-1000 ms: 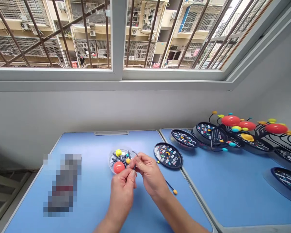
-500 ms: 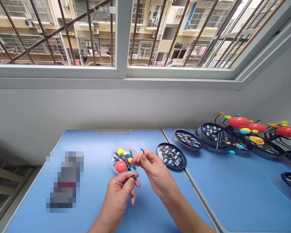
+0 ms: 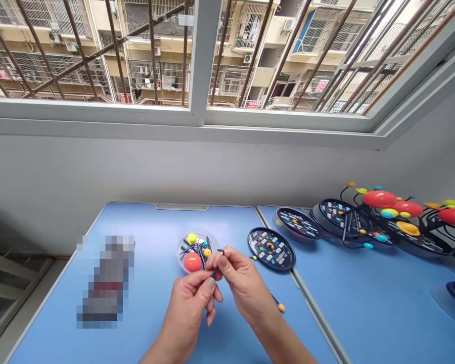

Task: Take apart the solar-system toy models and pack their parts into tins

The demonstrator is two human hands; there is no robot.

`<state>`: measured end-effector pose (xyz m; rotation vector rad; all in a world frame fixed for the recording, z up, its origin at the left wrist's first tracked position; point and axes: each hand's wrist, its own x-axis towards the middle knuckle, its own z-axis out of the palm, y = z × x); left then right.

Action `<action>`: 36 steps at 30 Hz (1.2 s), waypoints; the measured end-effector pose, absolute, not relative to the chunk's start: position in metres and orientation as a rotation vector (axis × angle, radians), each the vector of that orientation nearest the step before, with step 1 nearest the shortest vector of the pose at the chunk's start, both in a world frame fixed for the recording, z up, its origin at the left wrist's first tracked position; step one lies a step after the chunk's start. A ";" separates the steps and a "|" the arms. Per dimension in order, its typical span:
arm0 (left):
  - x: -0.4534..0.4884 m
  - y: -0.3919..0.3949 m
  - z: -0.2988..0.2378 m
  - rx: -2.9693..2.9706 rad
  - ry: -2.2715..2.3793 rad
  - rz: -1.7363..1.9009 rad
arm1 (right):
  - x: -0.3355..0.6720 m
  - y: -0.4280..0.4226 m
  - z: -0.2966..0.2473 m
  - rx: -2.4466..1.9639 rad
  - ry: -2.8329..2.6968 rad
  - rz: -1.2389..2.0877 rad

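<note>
Just beyond the fingertips, a round, shallow dish of clear plastic (image 3: 178,246) stands on the pale blue tabletop (image 3: 147,258) and serves as the landmark. The left hand (image 3: 188,303) is on the near side of the dish, its thumb and forefinger pinched together on a small dark piece (image 3: 214,273), the other fingers loosely curled below. The right hand (image 3: 239,280) is at the near right of the dish, thumb and forefinger gripping a thin black rod (image 3: 221,251) whose bent end sticks up above the fingertips. The fingertips of both hands meet or nearly meet; whether the dark piece and the rod are one part or two cannot be told, since the fingers cover the middle.

In the dish lie a large glossy red ball (image 3: 192,262), a smaller yellow ball (image 3: 191,238), an orange ball (image 3: 207,252), a tiny teal ball (image 3: 205,243) and a tangle of slim black rods (image 3: 199,249). To the right of the dish lies a flat black disc printed with coloured planets (image 3: 272,249). Nearer the person, right of the dish, an orange-tipped black rod (image 3: 281,307) shows partly behind the right forearm. Well right of the dish stand assembled models with red domes (image 3: 379,198).
</note>
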<state>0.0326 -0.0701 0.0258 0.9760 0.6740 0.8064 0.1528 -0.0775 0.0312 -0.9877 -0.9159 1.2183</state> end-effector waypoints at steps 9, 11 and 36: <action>0.035 -0.072 0.025 1.016 0.745 0.791 | 0.156 -0.081 0.032 -1.033 -0.974 1.156; 0.035 -0.072 0.024 1.018 0.758 0.790 | 0.156 -0.081 0.031 -1.032 -0.974 1.166; 0.027 -0.078 0.018 0.958 0.844 0.669 | 0.155 -0.096 0.032 -1.147 -1.087 1.217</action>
